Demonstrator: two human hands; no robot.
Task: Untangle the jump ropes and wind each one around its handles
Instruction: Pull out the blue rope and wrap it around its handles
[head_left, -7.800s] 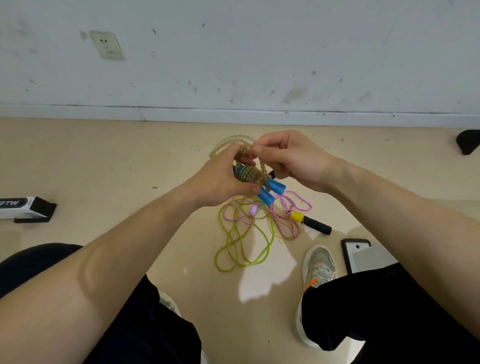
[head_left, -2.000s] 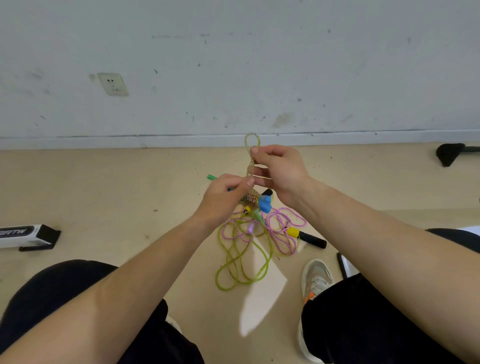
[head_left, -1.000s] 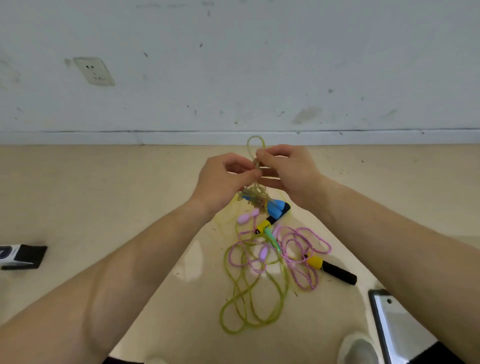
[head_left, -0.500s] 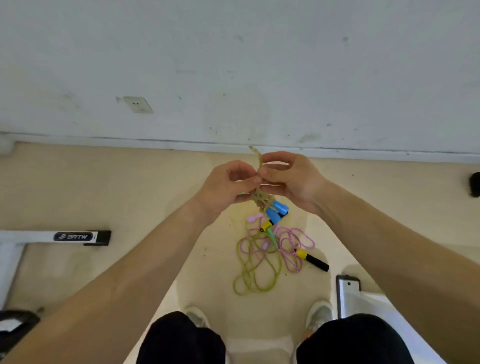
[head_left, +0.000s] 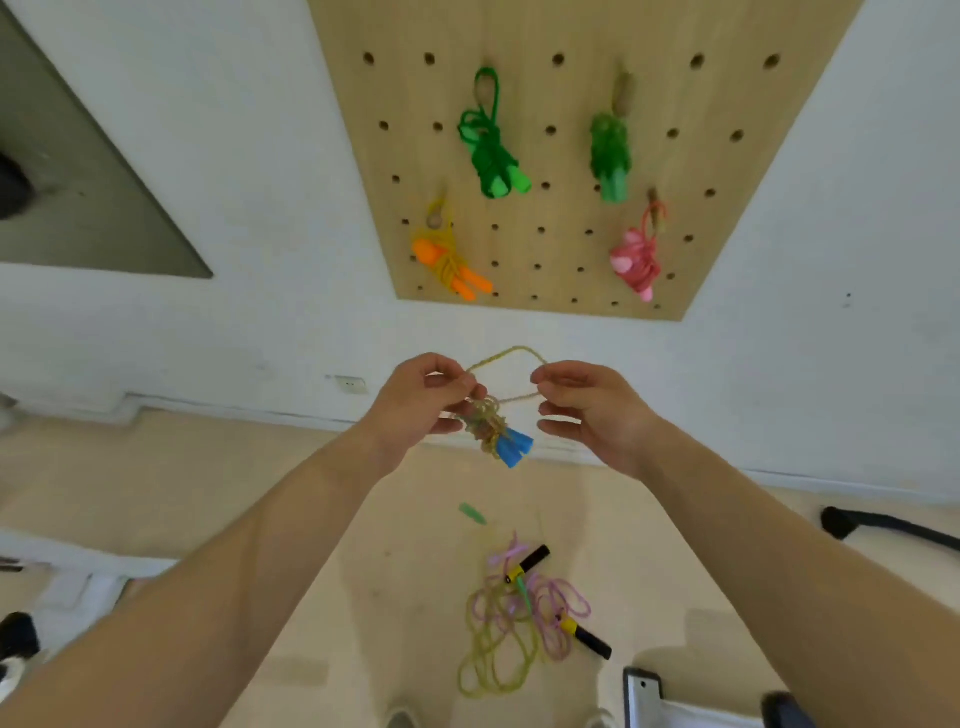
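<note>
Hanging bundle (head_left: 493, 434): a beige rope was seen wound round two blue handles, held in mid-air below the pegboard (head_left: 545, 93) and above the floor (head_left: 156, 467).
Loop (head_left: 511, 353): the rope's free end was stretched open between both hands, just above the bundle.
Left hand (head_left: 415, 402): the fingers were curled, and the loop's left end was pinched at the bundle's top.
Right hand (head_left: 597, 410): the loop's right end was pinched between thumb and forefinger; the other fingers were loosely bent and held nothing.
Tangle (head_left: 514, 621): yellow-green and pink ropes, with black-and-yellow handles, were left knotted on the floor.
Green handle (head_left: 471, 513): it was left on the floor, between tangle and wall (head_left: 260, 208).
Pegboard load: two green ropes (head_left: 491, 150) were hung higher up, an orange rope (head_left: 449, 262) by the lower left corner, and a pink rope (head_left: 636, 260) by the lower right corner.
</note>
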